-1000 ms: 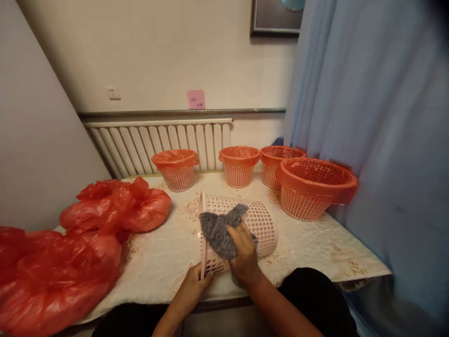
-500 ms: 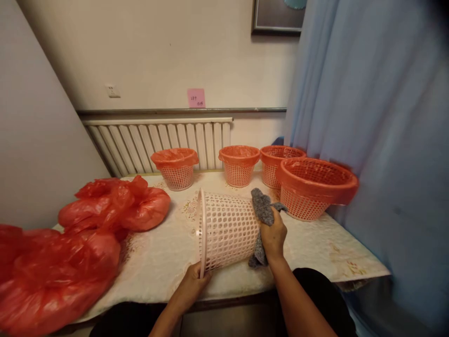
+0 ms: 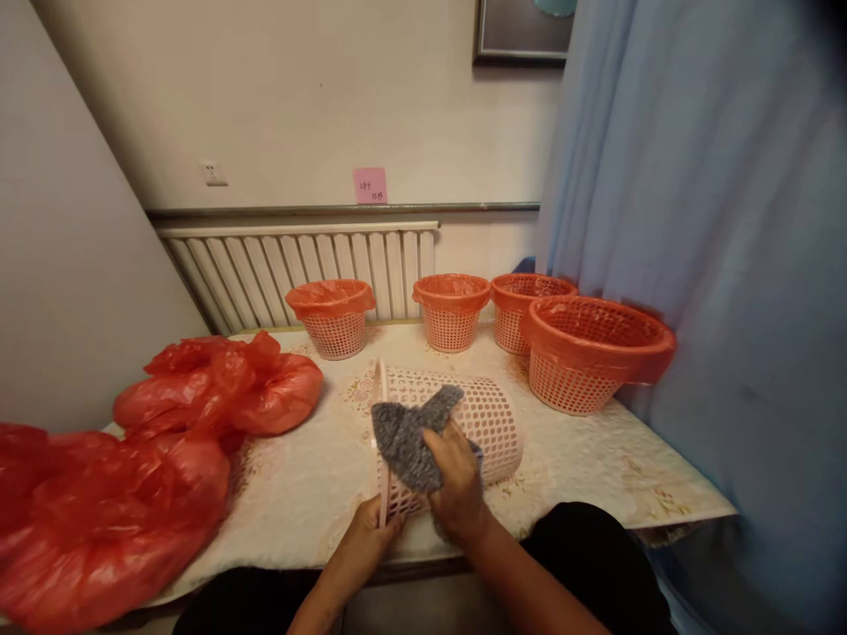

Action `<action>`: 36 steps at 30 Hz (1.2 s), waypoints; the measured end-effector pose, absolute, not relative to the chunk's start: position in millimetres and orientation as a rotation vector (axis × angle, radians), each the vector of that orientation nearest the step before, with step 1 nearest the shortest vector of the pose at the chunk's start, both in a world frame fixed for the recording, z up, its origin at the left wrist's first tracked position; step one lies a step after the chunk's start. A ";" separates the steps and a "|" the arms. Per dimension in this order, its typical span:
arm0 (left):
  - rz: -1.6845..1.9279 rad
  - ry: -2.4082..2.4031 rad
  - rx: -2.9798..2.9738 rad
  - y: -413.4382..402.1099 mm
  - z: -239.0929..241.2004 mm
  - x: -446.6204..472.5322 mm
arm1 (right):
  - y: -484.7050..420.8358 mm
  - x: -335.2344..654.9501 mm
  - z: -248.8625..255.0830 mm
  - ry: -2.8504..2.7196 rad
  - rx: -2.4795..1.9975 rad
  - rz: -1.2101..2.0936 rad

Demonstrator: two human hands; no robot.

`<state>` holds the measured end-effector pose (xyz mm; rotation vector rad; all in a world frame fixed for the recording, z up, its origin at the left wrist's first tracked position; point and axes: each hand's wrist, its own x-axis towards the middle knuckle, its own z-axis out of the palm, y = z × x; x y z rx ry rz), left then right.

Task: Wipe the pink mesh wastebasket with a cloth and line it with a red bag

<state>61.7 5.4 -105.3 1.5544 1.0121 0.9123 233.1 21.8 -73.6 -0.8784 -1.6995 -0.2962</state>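
One floral-covered table lies beneath red bags, a bare basket on its side (front centre) and four red-lined baskets. A grey cloth touches the bare basket, clutched by the right hand; the left hand clamps that basket's rim.

A note sticks to the wall above a rail and radiator, right of a socket; a picture hangs beside a curtain

Home-like room: white radiator, blue curtain, framed picture, floral tablecloth.
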 end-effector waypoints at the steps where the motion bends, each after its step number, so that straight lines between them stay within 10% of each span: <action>1: 0.919 1.016 1.539 7.1 -105.8 60.2 | 30.2 243.5 -74.3 -1.657 -0.932 -0.280; 11: 0.885 1.121 1.636 17.4 -113.0 52.2 | 83.6 341.6 -82.6 -0.958 -1.512 -0.006; 26: 0.954 1.059 1.627 10.6 -100.7 69.4 | 14.3 212.3 -71.3 -1.672 -0.800 -0.164; 36: 0.981 1.059 1.545 26.5 -101.8 63.1 | 80.7 313.0 -82.9 -1.228 -1.285 -0.059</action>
